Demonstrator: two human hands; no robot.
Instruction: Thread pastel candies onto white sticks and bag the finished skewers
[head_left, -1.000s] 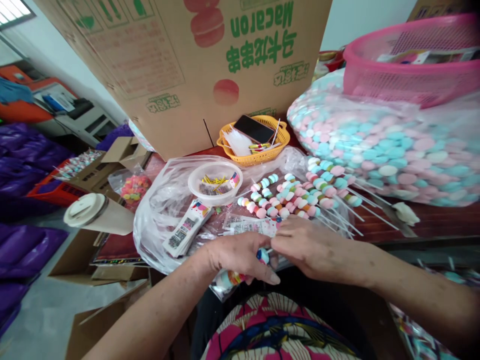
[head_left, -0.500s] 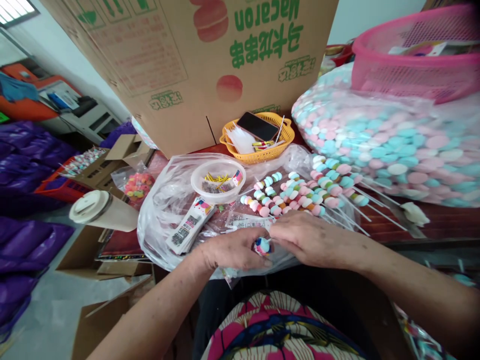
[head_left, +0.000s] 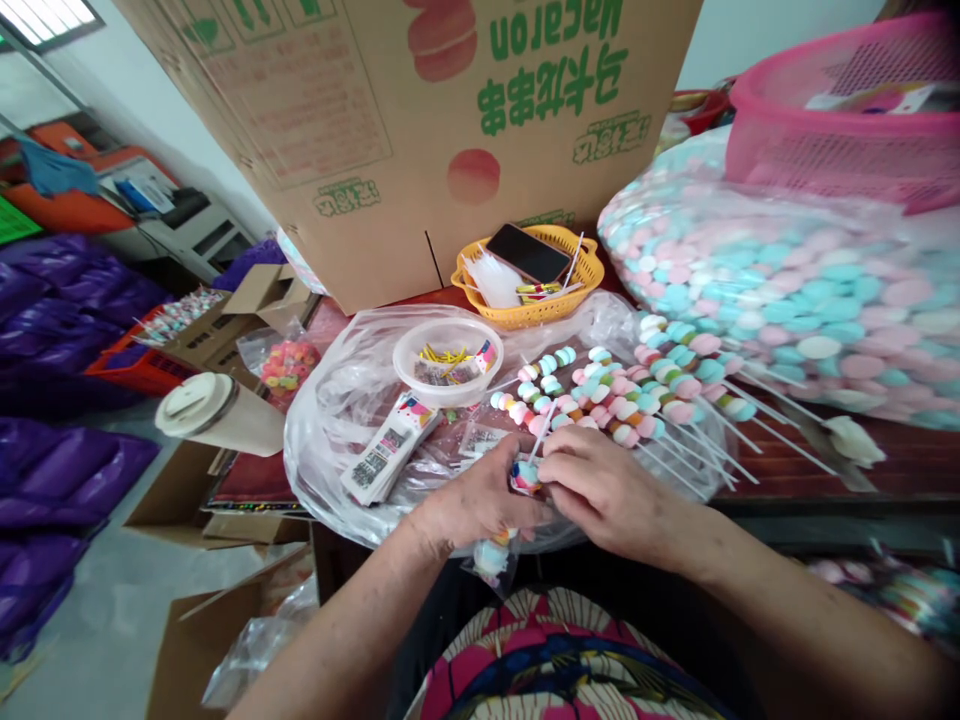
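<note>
A marshmallow skewer (head_left: 493, 556) in a clear plastic bag is wrapped in my left hand (head_left: 480, 495), its lower end hanging below the palm. Its white stick (head_left: 543, 432) points up between my hands, and a colourful printed label shows near the stick's base. My right hand (head_left: 600, 485) is closed with its fingertips pinched against the bagged top, right beside the stick; what exactly they pinch is partly hidden. Just beyond my hands lie several unbagged marshmallow skewers (head_left: 611, 395). To the left is a stack of printed labels (head_left: 390, 448).
Behind the labels stands a clear bowl (head_left: 491, 378) of gold twist ties. A yellow basket (head_left: 487, 315) holds a phone. A large cardboard box (head_left: 322, 130) rises at the back. Right is a big bag of marshmallows (head_left: 810, 290) under a pink basket (head_left: 810, 150); left, a lidded cup (head_left: 240, 420).
The stick has swung from lying hidden under my right hand to standing upright. My left hand has turned, so the bagged lower end now shows beneath it. My right fingers have shifted to the stick's base.
</note>
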